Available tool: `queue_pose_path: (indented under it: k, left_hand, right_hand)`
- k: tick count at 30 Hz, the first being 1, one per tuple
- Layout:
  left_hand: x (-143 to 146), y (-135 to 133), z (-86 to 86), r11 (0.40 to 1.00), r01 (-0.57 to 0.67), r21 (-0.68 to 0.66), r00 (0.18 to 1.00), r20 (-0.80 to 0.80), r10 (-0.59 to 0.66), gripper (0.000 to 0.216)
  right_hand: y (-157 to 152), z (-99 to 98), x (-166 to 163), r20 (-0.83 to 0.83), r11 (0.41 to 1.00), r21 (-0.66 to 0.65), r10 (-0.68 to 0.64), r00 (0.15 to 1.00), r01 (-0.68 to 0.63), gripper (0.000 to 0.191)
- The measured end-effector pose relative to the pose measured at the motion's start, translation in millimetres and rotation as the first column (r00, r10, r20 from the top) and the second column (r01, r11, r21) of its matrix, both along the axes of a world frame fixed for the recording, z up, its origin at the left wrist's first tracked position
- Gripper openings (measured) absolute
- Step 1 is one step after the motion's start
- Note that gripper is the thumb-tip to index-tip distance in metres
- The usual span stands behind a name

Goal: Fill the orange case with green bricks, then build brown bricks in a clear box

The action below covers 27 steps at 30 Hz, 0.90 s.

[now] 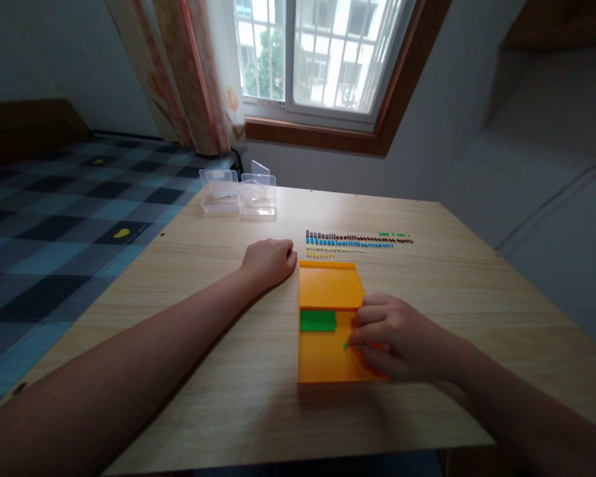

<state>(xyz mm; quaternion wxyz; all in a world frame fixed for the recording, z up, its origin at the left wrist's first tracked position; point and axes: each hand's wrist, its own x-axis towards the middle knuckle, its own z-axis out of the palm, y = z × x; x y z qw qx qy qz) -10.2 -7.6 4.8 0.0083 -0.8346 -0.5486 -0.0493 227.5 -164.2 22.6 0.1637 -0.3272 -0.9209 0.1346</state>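
An orange tray (328, 358) lies on the wooden table (228, 371) in front of me, with a raised orange part (330, 285) at its far end. A block of small green pieces (318, 320) sits inside it on the left. My right hand (395, 338) rests on the tray's right side, fingers curled, pinching a tiny green piece (345, 346) at the fingertips. My left hand (271, 260) lies on the table as a loose fist just left of the tray's far corner, nothing visible in it.
Rows of tiny dark, blue, green and yellow pieces (357, 241) lie beyond the tray. Two clear plastic boxes (239, 193) stand at the table's far left edge. A bed with a checked cover (54, 218) is on the left, a window (322, 53) behind.
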Motion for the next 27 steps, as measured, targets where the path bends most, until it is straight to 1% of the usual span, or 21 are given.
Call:
queue_pose_path:
  k: [6,11,19,27]
  left_hand:
    - [0.0,0.3,-0.4,1.0,-0.007,0.003,1.0,-0.008,0.007,0.042]
    - [-0.1,0.3,-0.7,1.0,-0.005,0.019,1.0,-0.009,0.006,0.041]
    - [-0.2,0.7,-2.5,0.999,-0.002,0.041,1.0,-0.007,0.002,0.04]
    - [0.1,0.1,-1.5,0.999,-0.007,0.033,1.0,-0.013,0.007,0.039]
  right_hand:
    - [-1.1,-4.8,1.0,0.002,1.0,-0.028,0.012,1.0,-0.012,0.03]
    - [-1.0,-7.2,-0.7,0.042,0.998,-0.036,-0.04,0.998,0.042,0.029]
    - [0.1,-10.9,-3.3,0.038,0.991,0.008,-0.137,0.99,0.136,0.029]
    - [-2.6,-12.2,-3.7,0.036,0.989,-0.004,-0.148,0.988,0.149,0.028]
